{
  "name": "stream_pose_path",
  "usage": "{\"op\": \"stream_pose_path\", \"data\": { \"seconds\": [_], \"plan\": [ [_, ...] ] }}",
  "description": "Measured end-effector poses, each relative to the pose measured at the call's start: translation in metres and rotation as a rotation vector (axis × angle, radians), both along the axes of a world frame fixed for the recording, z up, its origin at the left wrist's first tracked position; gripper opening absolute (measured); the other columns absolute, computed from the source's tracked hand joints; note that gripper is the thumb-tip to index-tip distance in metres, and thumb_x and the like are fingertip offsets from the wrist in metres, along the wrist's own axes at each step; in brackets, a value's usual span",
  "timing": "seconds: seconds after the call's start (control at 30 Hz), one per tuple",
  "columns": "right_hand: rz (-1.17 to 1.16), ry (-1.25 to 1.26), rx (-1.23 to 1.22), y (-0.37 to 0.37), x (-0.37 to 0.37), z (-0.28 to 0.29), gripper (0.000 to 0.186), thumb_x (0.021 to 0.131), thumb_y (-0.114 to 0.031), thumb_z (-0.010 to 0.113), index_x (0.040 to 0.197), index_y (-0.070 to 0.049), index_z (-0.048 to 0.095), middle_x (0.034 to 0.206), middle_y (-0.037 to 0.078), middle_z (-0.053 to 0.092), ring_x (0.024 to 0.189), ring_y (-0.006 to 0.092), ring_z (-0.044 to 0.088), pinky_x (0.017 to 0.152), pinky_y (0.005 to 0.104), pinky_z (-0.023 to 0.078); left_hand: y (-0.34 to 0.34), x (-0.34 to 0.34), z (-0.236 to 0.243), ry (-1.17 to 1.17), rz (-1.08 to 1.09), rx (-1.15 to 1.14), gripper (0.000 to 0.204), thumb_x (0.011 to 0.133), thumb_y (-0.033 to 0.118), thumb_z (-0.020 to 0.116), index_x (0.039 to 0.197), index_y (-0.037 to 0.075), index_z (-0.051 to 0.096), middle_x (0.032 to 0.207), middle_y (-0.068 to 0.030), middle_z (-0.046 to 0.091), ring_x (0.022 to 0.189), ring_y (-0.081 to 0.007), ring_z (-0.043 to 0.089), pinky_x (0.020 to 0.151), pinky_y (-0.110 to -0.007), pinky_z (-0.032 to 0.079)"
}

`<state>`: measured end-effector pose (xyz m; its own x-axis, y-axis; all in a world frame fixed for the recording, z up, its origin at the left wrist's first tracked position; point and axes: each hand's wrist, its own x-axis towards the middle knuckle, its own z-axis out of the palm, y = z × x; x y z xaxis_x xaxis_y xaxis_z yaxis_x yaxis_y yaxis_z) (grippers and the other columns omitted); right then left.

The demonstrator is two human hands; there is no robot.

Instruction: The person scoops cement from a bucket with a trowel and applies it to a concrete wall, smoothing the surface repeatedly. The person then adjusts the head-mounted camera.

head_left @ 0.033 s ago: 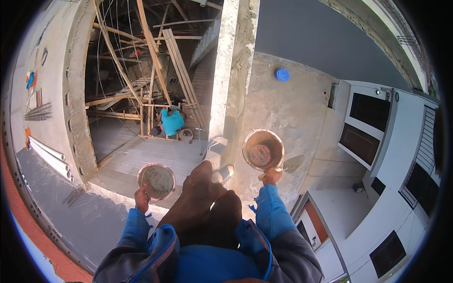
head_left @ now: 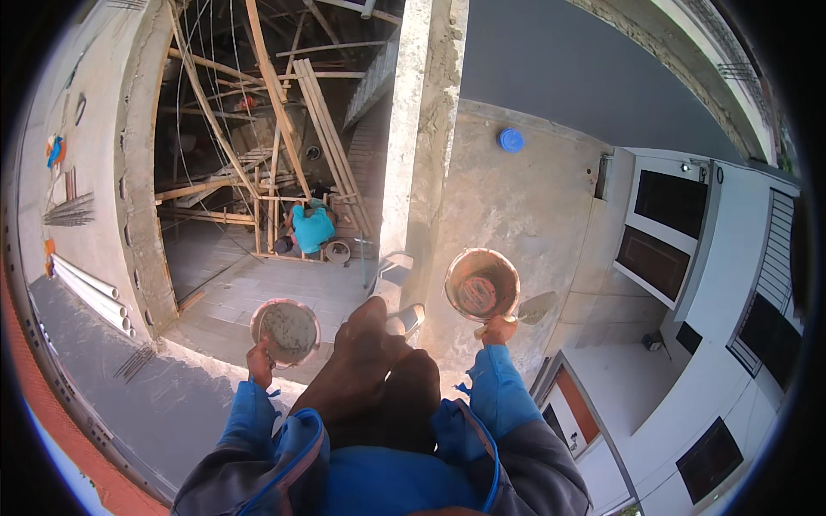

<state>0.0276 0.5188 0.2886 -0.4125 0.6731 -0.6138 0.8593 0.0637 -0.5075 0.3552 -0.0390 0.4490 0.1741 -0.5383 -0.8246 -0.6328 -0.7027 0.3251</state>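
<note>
Grey wet mortar [head_left: 290, 334] sits in a round pinkish bucket [head_left: 286, 302] on the person's left, its open top facing up, probably so that nothing slops out. The left hand [head_left: 260, 363] is closed at the bucket's near edge; whether the fingers hook the rim or a handle, I cannot tell. On the right is a second bucket [head_left: 465, 263], showing a reddish inside with dark smears. The right hand [head_left: 497, 330] is clamped at its near edge, and seems also to grip a trowel [head_left: 539, 308], whose leaf-shaped blade points outward to the right. Doubling up like this likely lets one hand manage both things.

Both arms reach forward in blue sleeves [head_left: 245, 417] with ragged cuffs, elbows near the body and hands well apart. Between them are the person's legs [head_left: 366, 348]; holding a bucket out on each side probably gives the knees room and evens the load.

Beyond, a co-worker in a turquoise shirt [head_left: 312, 228] crouches near slanting wooden poles [head_left: 331, 142], just beside another round container [head_left: 337, 251]. Right of a rough concrete pillar or beam [head_left: 408, 129] is a blue tub [head_left: 511, 140]. At far left, white pipes [head_left: 86, 286] lie side by side, perhaps bundled for tidiness.
</note>
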Motion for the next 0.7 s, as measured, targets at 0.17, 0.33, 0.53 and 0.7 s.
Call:
{"op": "stream_pose_path", "data": {
  "seconds": [0.17, 0.33, 0.53, 0.7],
  "plan": [
    [0.143, -0.197, 0.334, 0.077, -0.026, 0.076, 0.043, 0.082, -0.006, 0.079, 0.121, 0.005, 0.063, 0.106, 0.019, 0.075, 0.096, 0.0298, 0.073, 0.086, 0.0445, 0.057, -0.044, -0.080, 0.019, 0.149, -0.107, -0.080, 0.029, 0.102, 0.033, 0.071, 0.105, 0.005, 0.076, 0.061, 0.0041, 0.051, 0.047, -0.0078, 0.042, 0.044, -0.029, 0.031],
    [0.127, 0.119, 0.322, 0.107, -0.070, 0.144, 0.036, 0.080, 0.004, 0.068, 0.116, 0.001, 0.064, 0.090, 0.015, 0.075, 0.070, 0.0282, 0.070, 0.060, 0.0415, 0.054, -0.074, -0.149, 0.045, 0.308, -0.092, -0.081, 0.026, 0.101, 0.031, 0.071, 0.101, 0.005, 0.074, 0.065, 0.0006, 0.060, 0.048, -0.0096, 0.047, 0.044, -0.029, 0.033],
    [0.004, 0.207, 0.224, 0.086, -0.105, 0.213, 0.038, 0.078, 0.005, 0.072, 0.114, 0.003, 0.062, 0.093, 0.018, 0.074, 0.074, 0.0297, 0.074, 0.060, 0.0426, 0.058, -0.113, -0.244, 0.080, 0.300, -0.167, -0.108, 0.026, 0.101, 0.031, 0.070, 0.098, 0.006, 0.073, 0.064, -0.0005, 0.058, 0.045, -0.0111, 0.046, 0.043, -0.030, 0.032],
    [-0.091, 0.069, 0.295, 0.080, -0.100, 0.218, 0.039, 0.078, 0.003, 0.074, 0.115, 0.005, 0.062, 0.097, 0.021, 0.075, 0.076, 0.0330, 0.076, 0.062, 0.0461, 0.061, -0.150, -0.333, 0.101, 0.286, -0.165, -0.117, 0.030, 0.100, 0.036, 0.071, 0.095, 0.006, 0.071, 0.060, -0.0001, 0.052, 0.042, -0.0128, 0.043, 0.041, -0.032, 0.031]
  ]
}}
